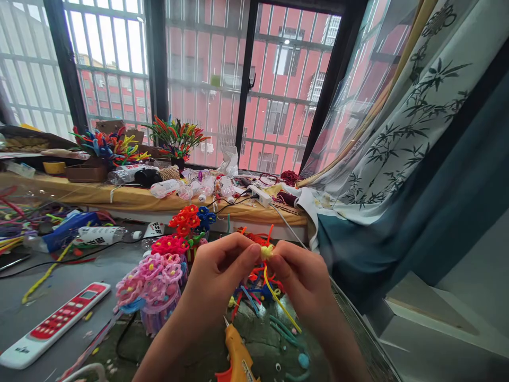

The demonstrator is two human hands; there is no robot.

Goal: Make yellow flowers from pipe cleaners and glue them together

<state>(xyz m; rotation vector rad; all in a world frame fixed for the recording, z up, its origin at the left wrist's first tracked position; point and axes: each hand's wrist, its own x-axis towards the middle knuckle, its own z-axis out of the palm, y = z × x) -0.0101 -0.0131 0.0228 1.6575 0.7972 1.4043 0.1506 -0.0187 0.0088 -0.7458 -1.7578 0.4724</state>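
Both hands meet over the table, pinching a small coiled yellow pipe cleaner (267,252) between them. My left hand (222,270) grips its left side with thumb and forefinger. My right hand (304,273) pinches the right side. A straight yellow tail of the pipe cleaner hangs down toward the lower right. Just below the hands lies a yellow glue gun (238,350), its nozzle pointing up. Beneath and behind the fingers are red, orange and blue pipe cleaner pieces (250,297), partly hidden by my hands.
Pink pipe cleaner flowers (155,281) stand left of my hands, with red flowers (185,220) behind. A white-and-red remote control (59,323) lies at the left. Teal pipe cleaners (284,331) lie at the right. Bottles (165,188) and a power strip (260,196) sit on the window ledge.
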